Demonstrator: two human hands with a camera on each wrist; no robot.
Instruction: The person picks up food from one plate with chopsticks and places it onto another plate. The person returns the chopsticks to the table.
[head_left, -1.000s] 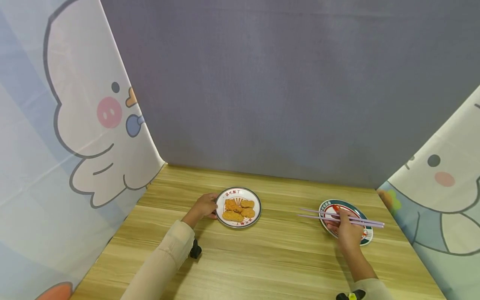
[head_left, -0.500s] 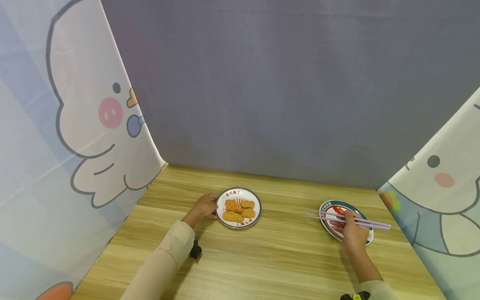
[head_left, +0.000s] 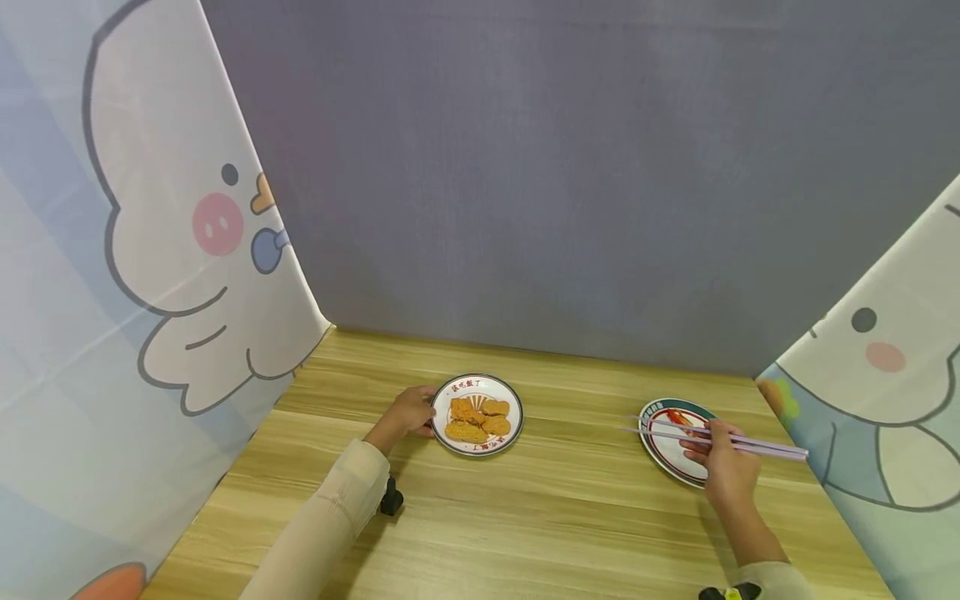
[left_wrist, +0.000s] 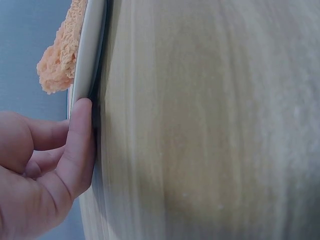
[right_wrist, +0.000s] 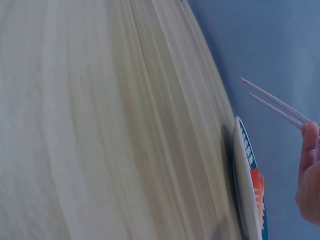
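Note:
In the head view my left hand (head_left: 411, 411) pinches the left rim of a round white plate (head_left: 491, 387) with a dark edge and red lettering. Several pieces of breaded fried chicken (head_left: 467, 432) lie on it. The left wrist view shows thumb and fingers at the plate's edge (left_wrist: 89, 50). My right hand (head_left: 733, 471) holds a pair of pale purple chopsticks (head_left: 772, 448) over a second white plate (head_left: 663, 450) with a dark green rim. On that plate lies a red, shrimp-like piece (right_wrist: 257, 190). The chopstick tips stand slightly apart, above the plate, with nothing between them.
Both plates stand on a wood-grain table (head_left: 555, 508). A grey panel (head_left: 540, 183) rises behind it. Printed cartoon sheets (head_left: 180, 250) hang at the left and right sides.
My right hand has moved to the right with the chopsticks, uncovering more of the red shrimp-like piece. My left hand and its plate have stayed in place.

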